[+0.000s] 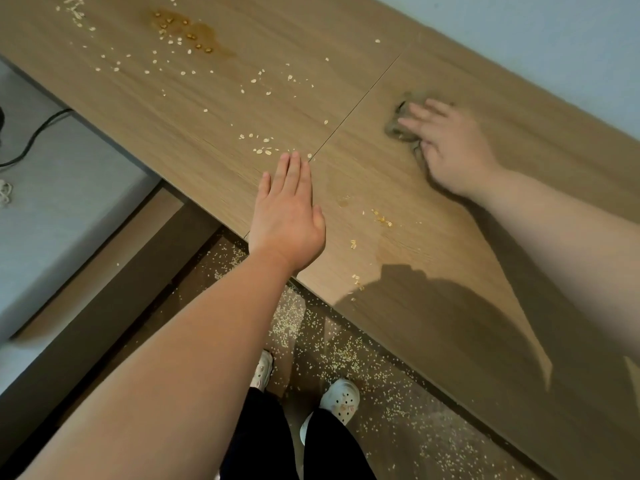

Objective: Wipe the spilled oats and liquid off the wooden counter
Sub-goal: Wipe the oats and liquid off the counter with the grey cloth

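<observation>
Oats (265, 151) lie scattered on the wooden counter (214, 109), whose long axis runs from upper left to lower right. The flakes trail along it from the far left corner to just past the left hand (287, 211). Brown liquid (194, 32) pools at upper left among them. That hand rests flat at the near edge, fingers straight, pointing away from the person. The right hand (446, 147), motion-blurred, presses a brownish cloth (398, 128) with outstretched fingers. More oats cover the floor (398, 403)

Someone's home – wooden counter (381, 174), indoor slippers (341, 398) (cable (33, 136) at left).
</observation>
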